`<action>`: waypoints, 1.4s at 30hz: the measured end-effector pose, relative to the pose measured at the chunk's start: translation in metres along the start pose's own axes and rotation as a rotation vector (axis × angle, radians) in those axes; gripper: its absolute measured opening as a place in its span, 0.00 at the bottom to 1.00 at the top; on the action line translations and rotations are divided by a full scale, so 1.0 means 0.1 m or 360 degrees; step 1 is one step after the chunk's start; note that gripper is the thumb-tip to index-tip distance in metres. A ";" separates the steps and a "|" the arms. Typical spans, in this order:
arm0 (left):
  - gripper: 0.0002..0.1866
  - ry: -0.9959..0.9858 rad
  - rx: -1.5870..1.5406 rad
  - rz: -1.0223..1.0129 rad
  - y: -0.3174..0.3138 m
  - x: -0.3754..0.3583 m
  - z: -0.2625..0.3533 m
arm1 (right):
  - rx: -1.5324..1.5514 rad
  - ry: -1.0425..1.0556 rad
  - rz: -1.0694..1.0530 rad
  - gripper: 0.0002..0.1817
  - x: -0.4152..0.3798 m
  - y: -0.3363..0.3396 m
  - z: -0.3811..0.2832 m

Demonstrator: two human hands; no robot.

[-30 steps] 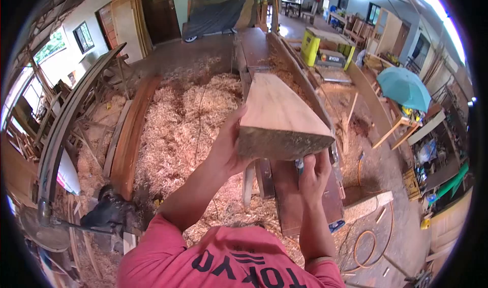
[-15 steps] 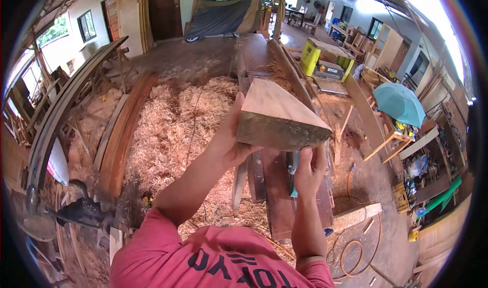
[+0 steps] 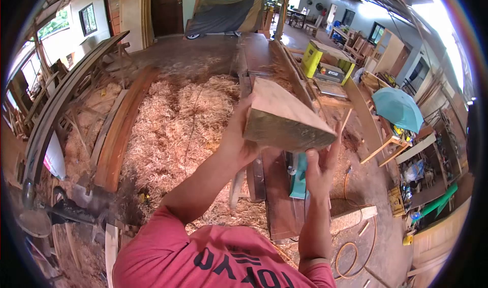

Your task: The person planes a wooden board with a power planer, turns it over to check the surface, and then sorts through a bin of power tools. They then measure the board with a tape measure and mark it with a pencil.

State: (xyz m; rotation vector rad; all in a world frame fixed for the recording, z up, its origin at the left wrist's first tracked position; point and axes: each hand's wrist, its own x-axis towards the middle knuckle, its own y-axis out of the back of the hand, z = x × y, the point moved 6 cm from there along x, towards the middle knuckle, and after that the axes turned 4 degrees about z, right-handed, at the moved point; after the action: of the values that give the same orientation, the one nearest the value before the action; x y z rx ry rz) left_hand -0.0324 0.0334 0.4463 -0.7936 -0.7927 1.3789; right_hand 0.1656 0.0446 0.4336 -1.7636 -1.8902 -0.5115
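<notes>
A thick wedge-shaped block of wood [image 3: 287, 130] is held up in front of me, its smooth pale face upward and its dark, rough face toward me. My left hand [image 3: 241, 138] grips the wide left end, fingers partly hidden behind and under it. At the narrow right end, my right hand [image 3: 321, 173] has its thumb against the lower edge and its fingers up along the far side. Below the block, a teal tool [image 3: 299, 179] rests on a dark wooden board [image 3: 278, 201], partly covered by the block and my right hand.
Wood shavings [image 3: 170, 120] cover the floor to the left, beside long reddish planks [image 3: 122, 135]. A yellow-green Ryobi planer [image 3: 325, 64] stands ahead right. Further right are a teal umbrella [image 3: 398, 108] and cluttered shelves. An orange hose [image 3: 338, 257] coils near a pale beam [image 3: 353, 218].
The block has shifted slightly right and tilted, its right end lower. My right hand has moved right with its fingers more extended, and more of the teal tool shows.
</notes>
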 end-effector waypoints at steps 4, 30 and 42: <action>0.29 -0.0013 0.0176 0.0005 -0.10 0.19 0.15 | -0.1010 0.0486 -0.0336 0.48 0.01 -0.04 -0.37; 0.26 0.0241 0.0267 0.0035 -0.01 -0.16 0.21 | 0.1727 -0.0839 -0.0087 0.57 -0.68 -0.53 0.09; 0.24 0.0223 0.0276 0.0132 -0.05 -0.17 0.08 | 0.1877 -0.0862 0.0172 0.52 -0.73 -0.22 0.15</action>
State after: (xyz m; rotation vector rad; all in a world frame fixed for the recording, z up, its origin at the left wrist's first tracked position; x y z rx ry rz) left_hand -0.0374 0.0166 0.4542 -0.7844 -0.5292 1.4277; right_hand 0.1444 -0.0079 0.3799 -1.1700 -1.7439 1.0363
